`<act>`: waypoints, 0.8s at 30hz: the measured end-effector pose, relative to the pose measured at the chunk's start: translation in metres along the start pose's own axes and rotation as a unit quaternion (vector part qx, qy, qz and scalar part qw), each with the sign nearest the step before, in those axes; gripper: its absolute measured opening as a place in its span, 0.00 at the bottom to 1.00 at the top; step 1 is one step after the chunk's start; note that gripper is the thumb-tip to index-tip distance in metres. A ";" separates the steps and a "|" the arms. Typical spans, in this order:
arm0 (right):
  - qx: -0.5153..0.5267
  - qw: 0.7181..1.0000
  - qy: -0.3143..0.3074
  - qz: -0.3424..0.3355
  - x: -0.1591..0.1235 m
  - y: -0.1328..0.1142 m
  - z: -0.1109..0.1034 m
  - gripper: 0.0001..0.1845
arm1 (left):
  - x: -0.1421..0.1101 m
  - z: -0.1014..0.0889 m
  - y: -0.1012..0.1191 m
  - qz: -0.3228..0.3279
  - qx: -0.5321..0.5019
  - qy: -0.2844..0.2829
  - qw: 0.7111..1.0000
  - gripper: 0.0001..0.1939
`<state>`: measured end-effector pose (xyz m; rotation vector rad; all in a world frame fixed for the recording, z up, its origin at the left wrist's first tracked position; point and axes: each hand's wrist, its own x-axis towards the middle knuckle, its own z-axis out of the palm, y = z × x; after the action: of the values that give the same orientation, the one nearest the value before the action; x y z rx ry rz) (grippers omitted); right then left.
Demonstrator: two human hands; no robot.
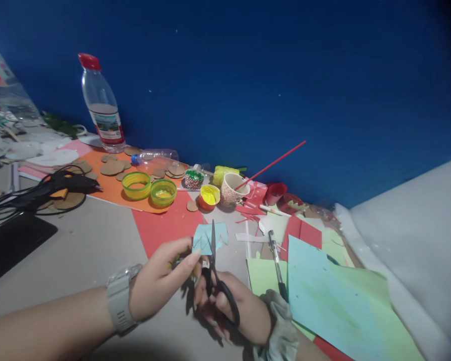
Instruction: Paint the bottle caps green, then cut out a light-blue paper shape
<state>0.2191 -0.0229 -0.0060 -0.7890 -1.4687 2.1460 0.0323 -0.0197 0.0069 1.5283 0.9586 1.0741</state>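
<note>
Between thumb and fingers, my left hand (163, 278) pinches a small piece of light blue paper (203, 238) with pencil-like lines and a jagged right edge. My right hand (233, 301) grips black-handled scissors (213, 250), its fingers through the loops. The blades point away from me and stand at the paper, one blade in front of it. Whether they are cutting at this instant I cannot tell. Under the hands lies the grey table (97, 271), and a red paper sheet (165, 225) is just beyond them.
Ahead stand paint cups (209, 196), a patterned paper cup (233, 190) with a red stick (274, 164), and green-yellow bowls (136, 185). A pen (276, 260) and a large blue sheet (330, 301) lie right. At left are a glue gun (65, 183), a black phone-like slab (15, 245) and a bottle (103, 113).
</note>
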 end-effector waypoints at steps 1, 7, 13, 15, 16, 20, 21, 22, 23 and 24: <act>0.004 1.000 -0.001 -0.002 0.000 0.000 0.000 0.32 | 0.000 0.000 0.000 0.000 0.001 0.001 1.000 0.16; 0.000 1.000 0.007 -0.010 0.000 -0.001 0.003 0.30 | 0.000 0.000 0.001 -0.002 0.006 0.002 1.000 0.16; 0.016 1.000 -0.010 -0.018 0.002 0.001 0.000 0.30 | 0.000 -0.001 0.000 -0.001 0.007 -0.004 1.000 0.17; 0.020 0.999 -0.016 -0.021 0.002 0.001 0.000 0.30 | 0.000 -0.001 -0.001 0.001 0.015 -0.001 1.000 0.17; 0.022 0.999 -0.016 -0.019 0.003 0.001 0.000 0.30 | 0.000 -0.001 -0.001 0.003 0.019 0.001 1.000 0.17; 0.031 0.999 -0.012 -0.016 0.003 0.002 0.000 0.29 | -0.001 -0.001 -0.002 0.004 0.023 -0.002 1.000 0.17; 0.032 0.999 -0.012 -0.017 0.003 0.003 0.000 0.29 | -0.001 -0.001 -0.002 0.004 0.022 -0.004 1.000 0.17; 0.033 0.999 -0.013 -0.017 0.002 0.003 -0.001 0.29 | -0.001 -0.001 -0.002 0.004 0.022 -0.005 1.000 0.17; 0.033 0.999 -0.014 -0.016 0.002 0.004 -0.001 0.29 | -0.001 -0.001 -0.003 0.004 0.022 -0.004 1.000 0.17; 0.033 0.999 -0.015 -0.015 0.002 0.004 -0.001 0.29 | -0.001 -0.001 -0.003 0.004 0.021 -0.004 1.000 0.17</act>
<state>0.2180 -0.0220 -0.0106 -0.7114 -1.4081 2.1807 0.0309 -0.0195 0.0044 1.5702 0.9748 1.0594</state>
